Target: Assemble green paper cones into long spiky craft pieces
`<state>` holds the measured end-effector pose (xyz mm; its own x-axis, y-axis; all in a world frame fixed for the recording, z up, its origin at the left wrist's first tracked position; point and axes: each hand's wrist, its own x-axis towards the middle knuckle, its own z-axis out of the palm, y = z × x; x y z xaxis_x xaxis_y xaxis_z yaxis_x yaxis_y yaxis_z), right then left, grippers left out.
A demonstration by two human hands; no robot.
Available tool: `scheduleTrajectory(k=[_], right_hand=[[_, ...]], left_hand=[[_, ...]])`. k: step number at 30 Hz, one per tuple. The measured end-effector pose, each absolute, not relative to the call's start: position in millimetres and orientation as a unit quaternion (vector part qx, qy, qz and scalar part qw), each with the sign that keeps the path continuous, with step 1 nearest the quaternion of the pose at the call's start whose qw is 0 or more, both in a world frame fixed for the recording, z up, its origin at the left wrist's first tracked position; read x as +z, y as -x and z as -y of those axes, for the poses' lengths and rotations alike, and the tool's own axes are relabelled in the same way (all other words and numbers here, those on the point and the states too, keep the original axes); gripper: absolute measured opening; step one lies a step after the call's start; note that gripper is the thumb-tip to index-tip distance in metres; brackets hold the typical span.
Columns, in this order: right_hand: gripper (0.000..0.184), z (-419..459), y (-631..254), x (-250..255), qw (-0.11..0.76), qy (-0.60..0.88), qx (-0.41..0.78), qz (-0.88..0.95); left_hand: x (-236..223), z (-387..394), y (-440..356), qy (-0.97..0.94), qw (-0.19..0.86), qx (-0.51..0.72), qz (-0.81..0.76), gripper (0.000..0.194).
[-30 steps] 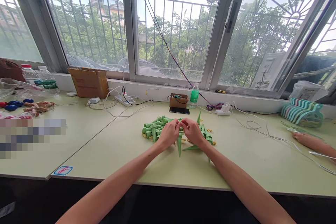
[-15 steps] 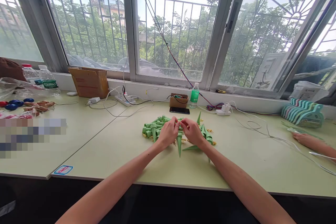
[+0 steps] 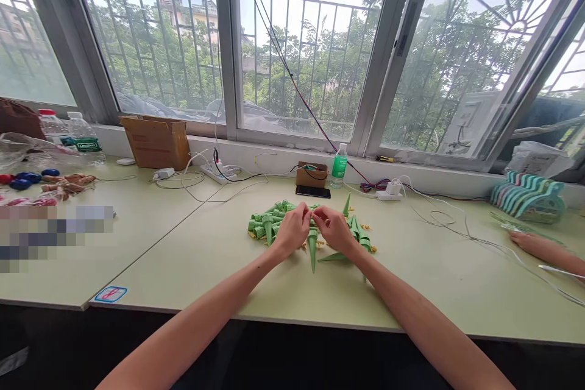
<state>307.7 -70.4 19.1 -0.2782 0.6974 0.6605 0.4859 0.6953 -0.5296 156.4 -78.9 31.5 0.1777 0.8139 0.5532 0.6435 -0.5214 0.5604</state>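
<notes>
While hands (image 3: pixel 293 230) (image 3: pixel 334 229) pinch above green cones (image 3: pixel 312 251) | bottle label (image 3: pixel 339 167) is illegible

Clock centres on green pile (image 3: pixel 268 223). Bottles (image 3: pixel 339 166): three, two at ten o'clock, one at one o'clock. Cardboard boxes (image 3: pixel 154 141): two, one at ten, one at twelve. Phone (image 3: pixel 313 192): one, twelve. Sticker (image 3: pixel 111 294): one, eight.

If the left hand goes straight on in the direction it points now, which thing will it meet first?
Most likely the right hand: its fingertips lie just ahead of those of the left hand. I cannot tell whether they touch, or whether something small is pinched between them.
</notes>
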Motion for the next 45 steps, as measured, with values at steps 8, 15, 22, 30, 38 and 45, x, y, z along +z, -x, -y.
scheduleTrajectory(k=[8,15,22,30,38,45], right_hand=[[0.022,68.5,-307.6,17.4,0.463,0.382,0.104,0.793],[0.020,66.7,-307.6,15.6,0.462,0.383,0.098,0.794],[0.021,66.6,-307.7,15.8,0.461,0.384,0.093,0.794],[0.020,64.6,-308.6,13.8,0.458,0.386,0.086,0.796],[0.019,63.8,-308.9,13.4,0.457,0.383,0.084,0.798],[0.019,64.4,-308.6,14.3,0.456,0.384,0.082,0.799]], left_hand=[[32.5,79.9,-156.8,-0.758,0.101,0.422,-0.486,0.018],[32.9,80.2,-156.4,-0.760,0.094,0.414,-0.493,0.016],[32.1,79.7,-156.9,-0.757,0.091,0.411,-0.500,0.014],[32.7,80.3,-156.7,-0.758,0.106,0.408,-0.498,0.011],[32.8,80.5,-157.5,-0.758,0.106,0.409,-0.497,0.011],[32.2,80.1,-156.9,-0.764,0.104,0.410,-0.487,0.010]])
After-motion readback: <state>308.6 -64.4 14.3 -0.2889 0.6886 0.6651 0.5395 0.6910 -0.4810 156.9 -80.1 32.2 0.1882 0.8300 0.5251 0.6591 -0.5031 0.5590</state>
